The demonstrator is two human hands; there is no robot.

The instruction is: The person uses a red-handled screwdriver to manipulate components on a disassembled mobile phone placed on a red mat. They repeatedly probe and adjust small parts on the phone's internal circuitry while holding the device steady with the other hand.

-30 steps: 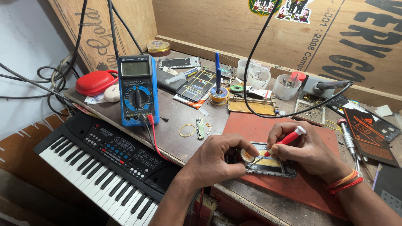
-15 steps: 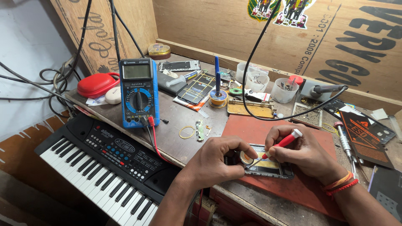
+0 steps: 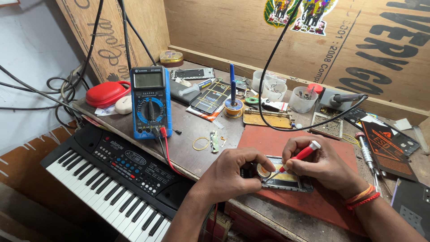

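The opened black phone with bare innards (image 3: pixel 286 180) lies on a red-brown rectangular mat (image 3: pixel 313 148), pinned by the left hand (image 3: pixel 233 172). The right hand (image 3: pixel 322 163) pinches a red-handled screwdriver (image 3: pixel 301 156), tip on the phone. Left of the mat on the surface (image 3: pixel 188 130) stands a blue multimeter (image 3: pixel 150 102).

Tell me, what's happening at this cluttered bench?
A person is working on an opened phone that lies on a red mat. The left hand steadies the phone's end, while the right hand holds a red-handled screwdriver with its tip down inside the phone. A blue multimeter and a black keyboard sit to the left.
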